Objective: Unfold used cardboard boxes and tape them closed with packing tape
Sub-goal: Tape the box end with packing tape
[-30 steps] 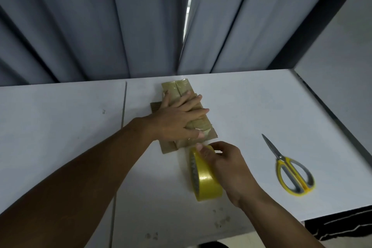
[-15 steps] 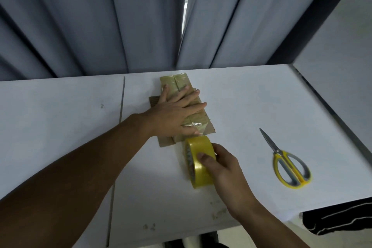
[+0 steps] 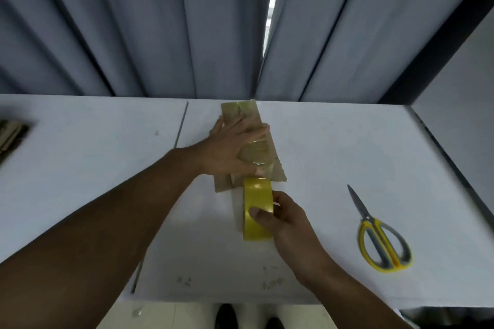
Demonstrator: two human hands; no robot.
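Observation:
A small flattened brown cardboard box (image 3: 276,168) with shiny tape on it lies near the table's far edge. My left hand (image 3: 232,149) presses flat on it, fingers spread, thumb at the box's near end. Just in front of the box stands a yellow roll of packing tape (image 3: 256,196) on its edge. My right hand (image 3: 283,219) grips the roll, thumb on its outer face and fingers behind it. A strip of tape seems to run from the roll up to the box under my left thumb.
Yellow-handled scissors (image 3: 379,240) lie shut on the white table (image 3: 334,141) to the right. More folded cardboard (image 3: 10,133) shows at the far left edge. Grey curtains (image 3: 160,21) hang behind the table. A seam (image 3: 179,128) splits the tabletop.
My right hand has turned the tape roll and shifted its grip from the top to the near side. The left hand stays pressed on the box. My head has tilted, so the view shifted.

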